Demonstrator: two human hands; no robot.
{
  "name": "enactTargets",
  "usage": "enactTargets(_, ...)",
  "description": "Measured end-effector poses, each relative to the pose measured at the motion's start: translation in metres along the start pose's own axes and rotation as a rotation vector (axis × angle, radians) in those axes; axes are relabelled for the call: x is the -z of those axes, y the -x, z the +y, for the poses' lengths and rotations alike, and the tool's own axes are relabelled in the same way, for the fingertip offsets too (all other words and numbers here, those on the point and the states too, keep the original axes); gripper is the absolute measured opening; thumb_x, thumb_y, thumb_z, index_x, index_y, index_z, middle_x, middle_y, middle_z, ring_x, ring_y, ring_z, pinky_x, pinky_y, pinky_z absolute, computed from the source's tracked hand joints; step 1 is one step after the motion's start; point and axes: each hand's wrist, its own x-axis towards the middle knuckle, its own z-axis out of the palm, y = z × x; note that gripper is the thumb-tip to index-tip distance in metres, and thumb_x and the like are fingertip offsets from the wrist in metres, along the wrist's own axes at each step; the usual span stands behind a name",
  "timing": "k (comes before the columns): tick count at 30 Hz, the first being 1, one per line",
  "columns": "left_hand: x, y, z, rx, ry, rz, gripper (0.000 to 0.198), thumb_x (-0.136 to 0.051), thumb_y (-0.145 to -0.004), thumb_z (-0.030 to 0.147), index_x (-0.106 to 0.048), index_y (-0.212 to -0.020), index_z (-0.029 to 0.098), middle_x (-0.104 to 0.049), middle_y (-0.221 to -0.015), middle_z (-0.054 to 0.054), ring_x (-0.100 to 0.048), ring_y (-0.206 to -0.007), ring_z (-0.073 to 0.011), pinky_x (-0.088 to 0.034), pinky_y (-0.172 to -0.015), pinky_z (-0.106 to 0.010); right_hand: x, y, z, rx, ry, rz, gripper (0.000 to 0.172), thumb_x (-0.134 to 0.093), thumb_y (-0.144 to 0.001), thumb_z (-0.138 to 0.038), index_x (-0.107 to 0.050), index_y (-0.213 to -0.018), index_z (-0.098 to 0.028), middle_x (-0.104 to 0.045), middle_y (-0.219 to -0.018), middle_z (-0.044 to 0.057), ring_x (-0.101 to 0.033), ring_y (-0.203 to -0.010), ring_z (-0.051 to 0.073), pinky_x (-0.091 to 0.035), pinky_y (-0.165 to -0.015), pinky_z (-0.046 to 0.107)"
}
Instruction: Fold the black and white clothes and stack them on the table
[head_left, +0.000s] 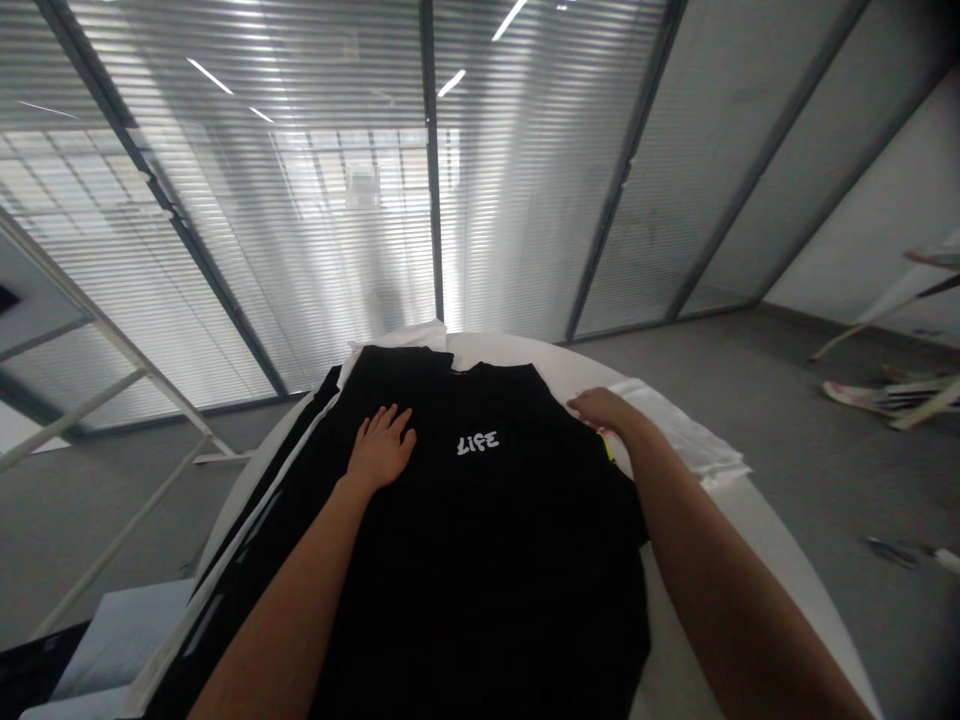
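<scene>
Black shirt (487, 560) spread on table (510, 348), long axis running away from me. My left hand (381, 450) open, palm down on it, left of white lettering (478, 443). My right hand (602, 407) at its far right edge, fingers curled; can't tell whether gripping cloth.

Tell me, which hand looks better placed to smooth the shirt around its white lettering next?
Probably the left hand: it rests spread on the black shirt, nearer the white lettering. The right hand is farther off, at the shirt's edge.
</scene>
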Motion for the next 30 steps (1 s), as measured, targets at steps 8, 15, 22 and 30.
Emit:
enactTargets(8,0.000,0.000,0.000,0.000,0.010,-0.005,0.053,-0.030,-0.096,0.045,-0.041,-0.144,0.027,-0.037,-0.152,-0.006,-0.027,-0.142,-0.0243,-0.020,-0.115,-0.048,0.000,0.014,-0.017,-0.082,-0.160,-0.262,0.027,-0.058,-0.083,-0.037,-0.074,-0.093,-0.018,-0.074,-0.091,0.008,-0.068,-0.078,0.022,-0.053,-0.066,0.029)
enactTargets(15,0.000,0.000,0.000,-0.001,0.017,0.002,0.052,-0.030,-0.096,0.045,-0.041,-0.144,0.027,-0.036,-0.152,-0.006,-0.026,-0.142,-0.0243,-0.020,-0.115,-0.047,-0.001,0.019,-0.022,-0.023,-0.185,-0.232,0.047,-0.064,-0.076,-0.029,-0.065,-0.120,-0.014,-0.068,-0.116,0.012,-0.066,-0.092,0.022,-0.053,-0.072,0.027)
enactTargets(22,0.002,0.001,0.001,-0.002,0.032,0.003,0.052,-0.030,-0.096,0.045,-0.042,-0.143,0.026,-0.037,-0.152,-0.007,-0.027,-0.142,-0.0247,-0.020,-0.115,-0.048,0.004,0.027,-0.033,0.036,-0.259,-0.235,0.050,-0.055,-0.077,-0.016,-0.062,-0.126,-0.019,-0.073,-0.104,0.005,-0.067,-0.085,0.019,-0.052,-0.073,0.024)
enactTargets(30,0.001,0.001,0.000,-0.015,0.030,0.025,0.052,-0.031,-0.095,0.044,-0.044,-0.142,0.024,-0.039,-0.150,-0.008,-0.029,-0.141,-0.0267,-0.022,-0.114,-0.049,0.013,0.038,-0.060,0.108,-0.381,-0.326,0.059,-0.050,-0.076,-0.014,-0.054,-0.135,-0.016,-0.071,-0.112,0.007,-0.067,-0.091,0.020,-0.052,-0.080,0.027)
